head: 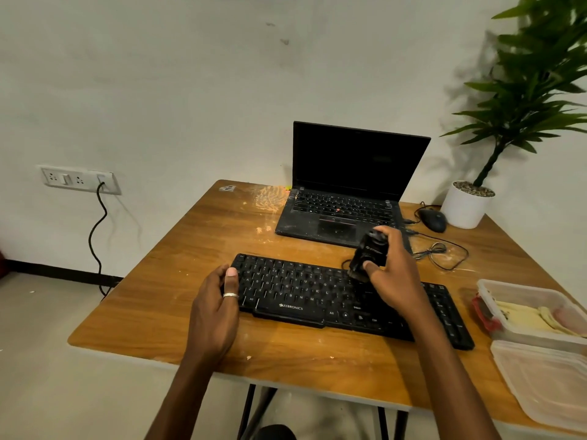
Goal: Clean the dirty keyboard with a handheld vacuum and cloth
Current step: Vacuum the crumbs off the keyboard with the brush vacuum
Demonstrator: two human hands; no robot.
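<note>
Left hand (216, 309) clamps low; right hand (392, 276) curls in a raised grip.

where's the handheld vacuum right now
In the head view the handheld vacuum is right of centre, gripped by the right hand, nozzle down on the keyboard, in front of the laptop.

A small office corner: wooden worktop (178, 281), open laptop (343, 185) and mouse (432, 219) just beyond the right grip (394, 274), potted plant (467, 204) further right

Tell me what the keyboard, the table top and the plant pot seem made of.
Keyboard: matte black plastic, white printed legends. Table top: probably wood-grain laminate, slight sheen, pale worn patches. Plant pot: smooth white, ceramic or plastic; cannot tell which.
</note>
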